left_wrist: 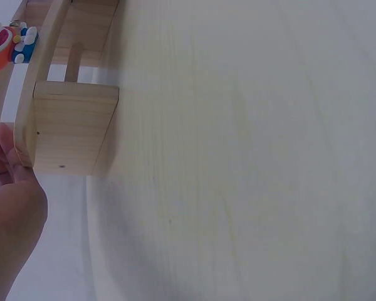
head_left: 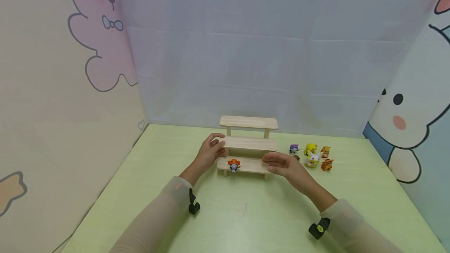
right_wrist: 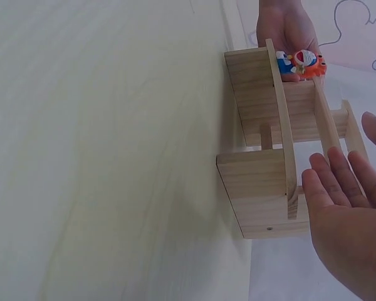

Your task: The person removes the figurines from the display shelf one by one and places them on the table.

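Note:
A three-tier wooden stepped shelf (head_left: 250,143) stands on the table. On its lowest board, towards the left, a small figurine (head_left: 233,164) with orange headgear and a blue body stands upright. My left hand (head_left: 208,154) touches the left end of the shelf around the middle board; the left wrist view shows its fingers (left_wrist: 6,147) against the wood. At the opposite end, my right hand (head_left: 290,169) is beside the lowest board with its fingers extended. In the right wrist view its palm (right_wrist: 348,226) faces the shelf and holds nothing.
Right of the shelf is a group of figurines: a purple-hatted one (head_left: 293,148), a yellow one (head_left: 310,148), a white one (head_left: 313,160) and several orange or brown ones. The right hand partly hides a brown one (head_left: 297,157). A cloth wall (head_left: 218,61) runs behind the table (head_left: 225,214).

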The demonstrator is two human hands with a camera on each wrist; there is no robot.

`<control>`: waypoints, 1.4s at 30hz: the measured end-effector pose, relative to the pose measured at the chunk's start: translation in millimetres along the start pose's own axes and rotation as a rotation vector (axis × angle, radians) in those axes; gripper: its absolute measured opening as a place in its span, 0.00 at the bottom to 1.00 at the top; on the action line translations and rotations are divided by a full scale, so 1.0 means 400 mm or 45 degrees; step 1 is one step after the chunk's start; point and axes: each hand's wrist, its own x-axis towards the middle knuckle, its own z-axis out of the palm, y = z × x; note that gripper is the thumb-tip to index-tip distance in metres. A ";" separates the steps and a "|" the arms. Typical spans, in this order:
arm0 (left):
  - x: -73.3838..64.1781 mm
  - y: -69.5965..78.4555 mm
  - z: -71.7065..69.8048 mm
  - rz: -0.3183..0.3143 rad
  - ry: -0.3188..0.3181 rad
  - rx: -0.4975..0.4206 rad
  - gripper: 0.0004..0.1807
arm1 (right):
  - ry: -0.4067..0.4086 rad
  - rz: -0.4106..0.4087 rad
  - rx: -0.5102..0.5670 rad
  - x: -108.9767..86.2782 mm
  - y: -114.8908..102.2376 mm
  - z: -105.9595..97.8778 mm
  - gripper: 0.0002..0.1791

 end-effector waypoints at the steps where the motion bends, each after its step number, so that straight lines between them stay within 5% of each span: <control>1: 0.001 -0.001 0.000 0.001 -0.001 0.001 0.16 | -0.003 0.006 -0.007 0.003 0.001 0.004 0.29; 42: -0.005 0.010 0.006 0.004 -0.001 0.036 0.17 | -0.036 -0.036 -0.060 0.129 -0.003 0.197 0.32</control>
